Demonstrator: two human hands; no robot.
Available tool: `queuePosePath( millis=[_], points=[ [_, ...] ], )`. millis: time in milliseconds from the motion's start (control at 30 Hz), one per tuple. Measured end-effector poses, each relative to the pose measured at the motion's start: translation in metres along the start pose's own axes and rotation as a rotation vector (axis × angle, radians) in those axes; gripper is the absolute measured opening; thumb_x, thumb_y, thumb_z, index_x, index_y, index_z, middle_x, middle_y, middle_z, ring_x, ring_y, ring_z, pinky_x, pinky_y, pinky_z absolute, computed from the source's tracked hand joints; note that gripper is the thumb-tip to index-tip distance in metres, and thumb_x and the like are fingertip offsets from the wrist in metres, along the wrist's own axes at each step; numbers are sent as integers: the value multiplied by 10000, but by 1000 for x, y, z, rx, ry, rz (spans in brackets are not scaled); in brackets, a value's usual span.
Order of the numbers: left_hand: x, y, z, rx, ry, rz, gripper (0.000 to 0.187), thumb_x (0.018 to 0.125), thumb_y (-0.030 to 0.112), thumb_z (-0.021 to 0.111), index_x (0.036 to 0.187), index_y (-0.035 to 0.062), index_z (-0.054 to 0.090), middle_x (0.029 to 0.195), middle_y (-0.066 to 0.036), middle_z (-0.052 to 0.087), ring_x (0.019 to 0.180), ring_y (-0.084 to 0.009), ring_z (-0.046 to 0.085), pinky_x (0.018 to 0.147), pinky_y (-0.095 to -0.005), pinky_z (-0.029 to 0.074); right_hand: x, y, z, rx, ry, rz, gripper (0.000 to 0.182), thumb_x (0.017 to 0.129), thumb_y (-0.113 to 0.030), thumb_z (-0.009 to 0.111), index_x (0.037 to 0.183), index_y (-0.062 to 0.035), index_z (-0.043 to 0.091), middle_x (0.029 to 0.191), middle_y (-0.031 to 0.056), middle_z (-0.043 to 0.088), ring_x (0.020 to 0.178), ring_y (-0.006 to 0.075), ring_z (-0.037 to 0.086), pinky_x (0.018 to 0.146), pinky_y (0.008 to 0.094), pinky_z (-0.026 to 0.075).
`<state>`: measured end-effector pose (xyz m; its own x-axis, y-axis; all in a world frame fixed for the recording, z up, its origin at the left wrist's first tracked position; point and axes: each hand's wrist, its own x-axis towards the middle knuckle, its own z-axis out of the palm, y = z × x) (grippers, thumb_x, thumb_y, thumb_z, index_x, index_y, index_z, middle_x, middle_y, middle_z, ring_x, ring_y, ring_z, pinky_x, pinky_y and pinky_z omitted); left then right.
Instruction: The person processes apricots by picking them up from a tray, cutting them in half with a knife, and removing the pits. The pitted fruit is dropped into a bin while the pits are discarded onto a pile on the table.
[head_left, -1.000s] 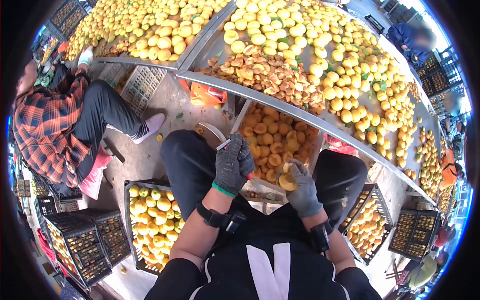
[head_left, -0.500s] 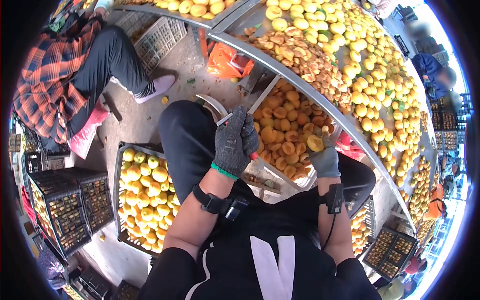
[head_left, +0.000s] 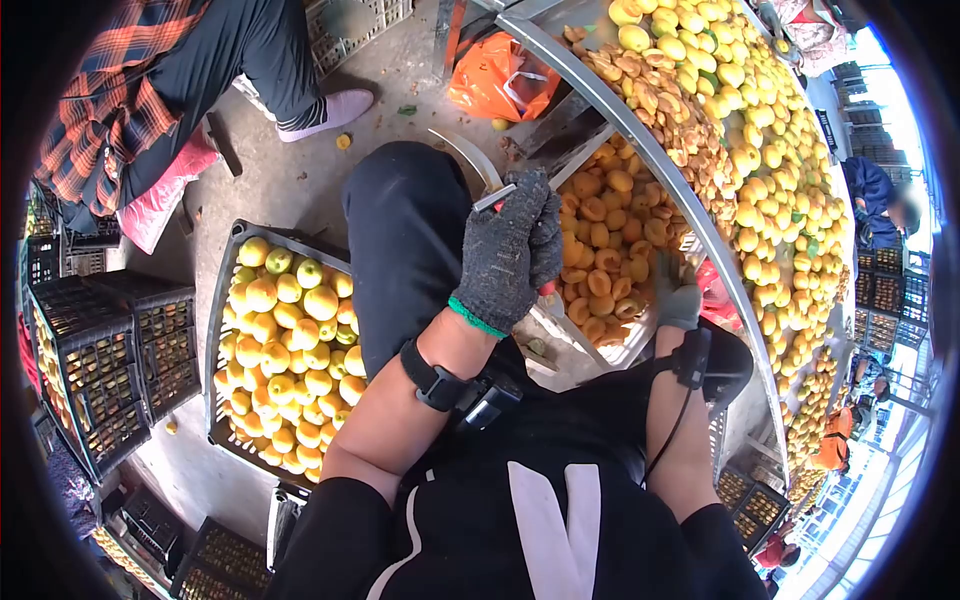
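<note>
My left hand point(head_left: 508, 250), in a dark grey knit glove with a green cuff, is closed round a curved knife point(head_left: 470, 157). The blade points up and away, and a red handle end shows below the fist. My right hand point(head_left: 680, 298), in a lighter grey glove, is at the right side of a crate holding halved apricots point(head_left: 603, 245). Its fingers look stretched out, somewhat blurred, and no fruit shows in them. Beside my left knee stands a black crate point(head_left: 222, 335) full of whole yellow apricots point(head_left: 290, 350).
A metal-edged table point(head_left: 650, 150) curves past on the right, bearing whole apricots and a brownish heap of fruit pieces point(head_left: 670, 105). An orange plastic bag point(head_left: 500, 80) lies on the floor ahead. Stacked black crates point(head_left: 110, 370) stand left, near a seated person in plaid point(head_left: 125, 110).
My right hand has lowered towards the crate of halves, and the apricot piece it held no longer shows in it. My left hand keeps the knife. The view has shifted.
</note>
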<state>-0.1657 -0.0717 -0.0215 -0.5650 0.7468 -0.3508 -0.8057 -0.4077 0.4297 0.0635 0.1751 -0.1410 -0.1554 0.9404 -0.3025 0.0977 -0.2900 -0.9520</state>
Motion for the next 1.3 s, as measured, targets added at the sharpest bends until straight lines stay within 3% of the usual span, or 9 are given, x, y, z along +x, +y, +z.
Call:
queuePosePath(
  millis=[67,133,267,500,667,933,1167,1233,1300],
  points=[
    [-1,1,-1,-15,-21,-9,298,934,327,569,743,124,465,567,21,376,411,-92,336,365,-231,267,-19,3,9,745,-135,322,207,924,-225,513,1010,-54,593,956,72,639,904,230,619,871,375,492],
    [-3,3,0,-22,-65,-18,289,935,325,570,752,126,469,570,20,379,412,-92,338,368,-231,271,-45,8,11,311,-603,266,154,923,-189,524,953,-64,609,928,68,644,875,214,618,820,352,494],
    [-5,3,2,-26,-36,-29,273,945,299,555,748,125,482,557,18,384,396,-99,346,362,-237,276,-114,0,27,255,-449,693,206,929,-180,536,1082,-49,581,959,83,644,841,197,622,762,336,516],
    [1,-13,3,18,-13,-71,286,946,298,557,725,134,479,533,32,350,378,-95,313,359,-244,241,-101,-121,54,443,-728,550,204,917,-192,553,1084,-77,580,934,64,634,839,206,609,742,342,502],
    [12,-32,6,191,26,-123,356,947,362,523,663,166,437,503,38,323,371,-106,318,356,-261,246,-47,-179,81,539,-531,47,287,934,-171,536,1189,-44,499,1071,103,610,937,226,590,822,366,498],
    [26,-57,-1,283,32,-163,277,942,332,542,730,163,484,526,35,372,385,-123,357,368,-276,279,-41,-161,41,505,-450,263,246,933,-151,528,1154,-45,505,1010,91,628,867,194,609,795,332,498],
    [38,-83,5,305,-4,-474,207,933,287,553,776,161,503,556,17,453,411,-110,431,374,-260,348,49,-182,-51,419,-253,-104,204,916,-108,539,1083,2,579,940,75,650,830,188,631,736,313,514],
    [36,-91,16,347,-2,-597,224,928,357,547,886,137,558,590,13,449,427,-119,414,389,-258,332,110,-172,-91,-423,2,-747,271,884,-157,575,1118,-21,579,956,112,659,830,265,645,742,341,512],
    [38,-107,3,367,41,-624,235,926,350,545,934,117,570,609,10,473,438,-116,424,397,-248,341,154,-186,-112,-588,192,-340,363,834,-226,626,1160,-74,575,999,160,660,920,340,633,783,377,498]
  ],
)
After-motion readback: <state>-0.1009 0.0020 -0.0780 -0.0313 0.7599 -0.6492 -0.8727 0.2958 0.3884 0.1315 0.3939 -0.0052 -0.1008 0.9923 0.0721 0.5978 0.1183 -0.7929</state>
